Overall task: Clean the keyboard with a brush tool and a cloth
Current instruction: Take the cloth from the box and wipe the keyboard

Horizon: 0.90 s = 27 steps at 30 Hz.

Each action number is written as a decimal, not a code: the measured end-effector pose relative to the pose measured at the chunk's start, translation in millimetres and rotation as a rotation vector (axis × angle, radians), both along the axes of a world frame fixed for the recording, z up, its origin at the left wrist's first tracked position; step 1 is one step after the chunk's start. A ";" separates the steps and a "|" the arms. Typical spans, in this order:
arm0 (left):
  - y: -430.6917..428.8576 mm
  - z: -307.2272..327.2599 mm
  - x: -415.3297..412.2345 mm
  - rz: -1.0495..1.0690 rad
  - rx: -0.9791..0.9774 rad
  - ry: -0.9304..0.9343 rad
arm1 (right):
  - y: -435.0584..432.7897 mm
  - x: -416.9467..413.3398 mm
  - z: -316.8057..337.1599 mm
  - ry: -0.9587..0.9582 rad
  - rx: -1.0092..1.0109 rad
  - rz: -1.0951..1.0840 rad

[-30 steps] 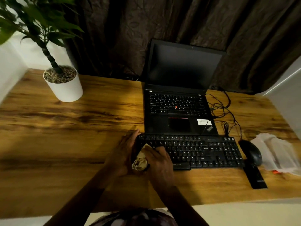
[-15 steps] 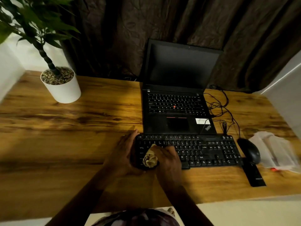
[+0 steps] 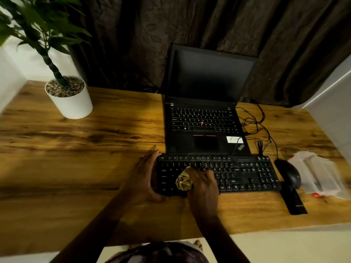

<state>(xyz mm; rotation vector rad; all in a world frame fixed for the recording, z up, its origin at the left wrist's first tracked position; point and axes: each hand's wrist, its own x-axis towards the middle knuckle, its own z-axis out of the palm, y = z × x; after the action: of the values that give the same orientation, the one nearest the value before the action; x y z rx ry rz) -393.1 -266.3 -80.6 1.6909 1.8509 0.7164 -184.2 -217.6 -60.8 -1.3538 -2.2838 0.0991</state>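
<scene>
— Two hands at work: which one has the cloth?

— The right hand. Its fingers are curled tight around a crumpled tan cloth, pressing the wad onto the letter keys at the left part of the keyboard.

— And the left hand?

— It wraps the keyboard's left end, thumb along the near edge and fingers over the far corner, closed on the casing to brace it. It holds no tool.

— Where does the uncleaned part lie?

— The keyboard's long axis runs left to right across the wooden desk, just in front of the open laptop. Nearly all of it stretches rightward from the cloth, out to the number pad beside the mouse. So the wiping hand likely has to travel right along the rows, and it is the nearer hand for that.

— Is the brush anywhere?

— Hard to say. A flat black object lies near the desk's front edge below the mouse, and a pale wrapper or packet sits further right, blurred; either might be it, but the view is too dim to tell. The keys under the palm and cloth are hidden.
</scene>
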 end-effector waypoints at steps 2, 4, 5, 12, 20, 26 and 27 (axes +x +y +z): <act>1.8 -0.3 0.9 -0.016 -0.003 0.010 | -3.4 -1.6 -2.3 -0.034 -0.016 0.064; 0.7 -1.4 0.7 -0.006 -0.018 0.002 | 1.1 4.3 -1.0 -0.050 -0.009 0.073; 0.7 -1.7 1.0 -0.006 -0.024 -0.001 | 4.6 10.5 0.1 -0.048 -0.011 0.040; 2.3 -1.8 0.3 -0.002 -0.023 0.011 | 10.4 24.1 -0.2 -0.038 -0.016 0.026; 2.6 -4.0 0.2 0.003 -0.028 0.017 | 18.3 36.1 -0.9 -0.038 -0.013 -0.065; -0.3 -3.5 0.3 -0.001 -0.024 0.027 | 14.9 36.9 -1.1 -0.041 -0.026 -0.019; -0.1 -3.8 0.6 0.000 -0.023 0.028 | 18.2 42.9 0.9 -0.044 -0.028 -0.049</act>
<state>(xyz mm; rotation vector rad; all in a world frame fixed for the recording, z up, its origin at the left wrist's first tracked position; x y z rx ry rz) -392.5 -266.4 -84.4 1.6949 1.8712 0.6714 -141.3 -199.3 -59.9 -1.4387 -2.2918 0.0857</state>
